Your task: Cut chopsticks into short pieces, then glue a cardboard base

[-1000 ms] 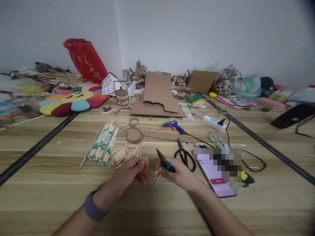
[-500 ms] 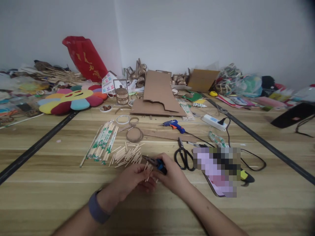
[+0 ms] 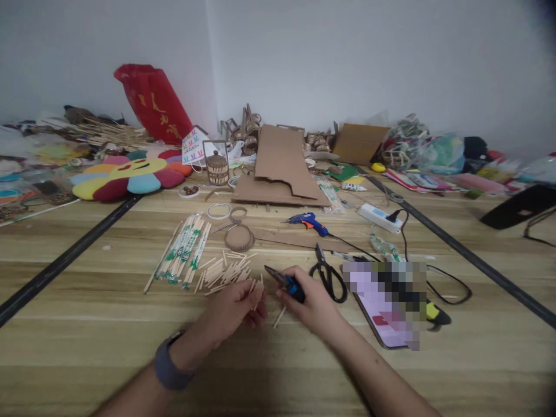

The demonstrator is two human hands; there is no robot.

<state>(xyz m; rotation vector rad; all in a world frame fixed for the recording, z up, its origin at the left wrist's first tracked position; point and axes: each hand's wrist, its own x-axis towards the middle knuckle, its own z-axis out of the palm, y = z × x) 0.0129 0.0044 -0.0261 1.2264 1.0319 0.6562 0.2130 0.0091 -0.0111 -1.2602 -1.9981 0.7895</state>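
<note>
My left hand (image 3: 244, 302) is closed around several short wooden sticks (image 3: 257, 291), their ends poking up between the fingers. Blue-handled pliers (image 3: 292, 286) are gripped in my right hand (image 3: 310, 301), jaws pointing up and left, a little apart from the held sticks. A short stick (image 3: 280, 317) lies below the pliers, near my right fingers. Just beyond my left hand, a loose pile of cut sticks (image 3: 230, 269) is spread on the wooden table (image 3: 243, 376).
Packaged sticks (image 3: 185, 249) lie left of the pile. Behind it are a round cardboard piece (image 3: 238, 237) and a blue glue gun (image 3: 307, 222). Black scissors (image 3: 326, 275), a phone (image 3: 386, 324) and a power strip (image 3: 380, 217) are on the right. Cardboard sheets (image 3: 280, 153) stand farther back.
My hands have moved apart; the pliers have shifted right, away from the sticks in my left hand. A short stick now shows on the table between the hands.
</note>
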